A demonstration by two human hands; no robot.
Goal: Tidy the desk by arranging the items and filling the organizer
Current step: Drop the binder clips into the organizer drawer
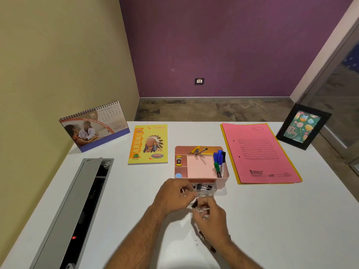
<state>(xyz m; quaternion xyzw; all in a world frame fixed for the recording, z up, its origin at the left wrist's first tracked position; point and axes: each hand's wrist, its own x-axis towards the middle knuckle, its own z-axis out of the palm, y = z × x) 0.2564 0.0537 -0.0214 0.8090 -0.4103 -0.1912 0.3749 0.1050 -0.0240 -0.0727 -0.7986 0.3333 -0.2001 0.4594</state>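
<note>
Pinching binder clips (200, 207), the right hand (210, 216) could spill them short of the drawer (206, 188) at 12 o'clock; left hand (174, 194) seemingly grips another.

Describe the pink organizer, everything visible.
The pink organizer is a plastic-looking tray with rounded corners, sitting flat mid-desk between the yellow notebook and the pink file folder. Its compartments hold markers, a yellow stapler and a pink notepad. Its clear front drawer is pulled open and holds black binder clips.
</note>
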